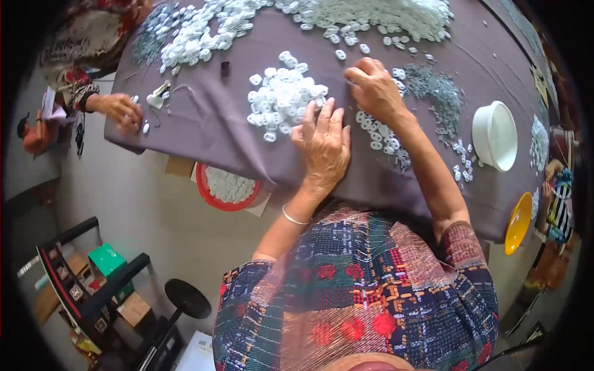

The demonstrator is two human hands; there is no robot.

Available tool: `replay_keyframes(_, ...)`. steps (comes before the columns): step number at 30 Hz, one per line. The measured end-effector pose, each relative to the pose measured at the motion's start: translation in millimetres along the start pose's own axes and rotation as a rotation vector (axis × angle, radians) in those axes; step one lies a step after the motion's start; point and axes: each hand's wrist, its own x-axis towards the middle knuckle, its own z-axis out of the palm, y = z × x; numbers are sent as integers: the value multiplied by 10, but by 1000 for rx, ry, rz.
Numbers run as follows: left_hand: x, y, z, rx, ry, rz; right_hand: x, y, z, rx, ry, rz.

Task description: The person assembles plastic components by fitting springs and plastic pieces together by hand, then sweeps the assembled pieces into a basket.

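Note:
Small white oval plastic pieces with holes lie in a heap (281,96) on the cloth-covered table (210,133). At the heap's right edge my left hand (325,145) rests with its fingers stretched out, the fingertips against the nearest pieces. My right hand (376,91) is to its right and a little farther off, its fingers curled in and pressed together. Whatever it may hold is hidden by the fingers. Beneath and beside my right wrist more white pieces (376,133) are scattered. A pile of thin grey metal pins or screws (436,93) lies to the right of that hand.
A large spread of white pieces (377,15) covers the far side. To the right stand a white tub (495,136) and a yellow bowl (518,224). A red basin (202,190) of white pieces sits below the table. Another person's hand (120,111) works at the left corner.

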Motion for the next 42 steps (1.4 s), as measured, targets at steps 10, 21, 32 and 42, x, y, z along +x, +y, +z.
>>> replay_keyframes(10, -68, -225, -332, -186, 313, -55, -3, -636, 95, 414, 150, 168)
replay_keyframes(21, -1680, -1831, -839, -117, 743, -853, 10, -876, 434, 16, 134, 67)
replay_keyframes(32, -2691, -2485, 132, -1443, 671, -1654, -4, -851, 655, -77, 183, 31)
replay_keyframes(42, -2756, -2697, 299, -1595, 526, -1671, -104, -1105, 573, -90, 138, 70)
